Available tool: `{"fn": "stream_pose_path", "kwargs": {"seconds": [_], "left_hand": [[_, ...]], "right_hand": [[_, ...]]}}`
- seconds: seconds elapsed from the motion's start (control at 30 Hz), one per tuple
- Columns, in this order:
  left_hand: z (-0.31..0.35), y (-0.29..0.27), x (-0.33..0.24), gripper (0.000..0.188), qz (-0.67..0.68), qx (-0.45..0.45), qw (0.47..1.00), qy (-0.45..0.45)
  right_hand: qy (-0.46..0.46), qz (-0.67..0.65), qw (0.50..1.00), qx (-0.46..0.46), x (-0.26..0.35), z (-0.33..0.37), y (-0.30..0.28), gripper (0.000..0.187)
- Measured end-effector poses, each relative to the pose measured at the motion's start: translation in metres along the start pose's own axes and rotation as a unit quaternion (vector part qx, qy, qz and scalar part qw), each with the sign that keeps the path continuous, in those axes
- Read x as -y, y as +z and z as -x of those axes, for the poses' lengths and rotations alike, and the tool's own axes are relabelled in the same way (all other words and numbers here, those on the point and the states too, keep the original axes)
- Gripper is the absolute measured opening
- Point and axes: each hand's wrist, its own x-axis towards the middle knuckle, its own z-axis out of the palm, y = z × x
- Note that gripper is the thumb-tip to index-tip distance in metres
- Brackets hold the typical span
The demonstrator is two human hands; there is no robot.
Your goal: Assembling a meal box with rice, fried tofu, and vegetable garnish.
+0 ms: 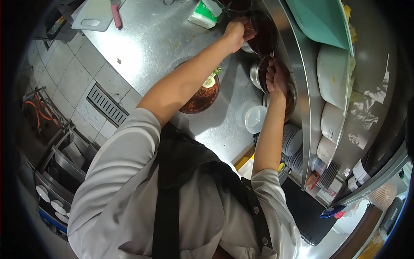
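Observation:
My left hand (238, 34) is closed at the near-left rim of a dark pot (265, 32) with dark red contents. Its fingers curl round something reddish-brown that I cannot make out. To the right, my right hand (277, 77) is closed round a thin metal handle (272, 52) that reaches toward the pot; its far end is hidden. Beneath that hand stands a round metal pot (255, 74). Partly behind my left forearm sits a brown bowl (200, 102) of red sauce, topped with pale green cucumber slices (208, 82) and some greens.
A translucent bowl (255, 119) stands on the steel counter (151, 43). A green-and-white packet (203, 15), a white cutting board (92, 17) and a pink-handled knife (116, 16) lie at the back. Along the right, a metal shelf edge (297, 52) carries large containers; stacked plates (293, 140) sit below.

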Motion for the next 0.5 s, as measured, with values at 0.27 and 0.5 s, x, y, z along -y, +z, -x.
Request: {"fn": "stream_pose_path", "kwargs": {"seconds": [0.27, 0.5], "left_hand": [[-0.024, 0.027, 0.026, 0.039, -0.023, 0.009, 0.998, -0.054], [-0.028, 0.014, 0.028, 0.031, 0.025, 0.001, 0.997, -0.07]], "right_hand": [[-0.419, 0.626, 0.652, -0.093, -0.015, 0.024, -0.004, 0.028], [-0.436, 0.621, 0.642, -0.112, -0.014, 0.028, 0.001, 0.025]]}}
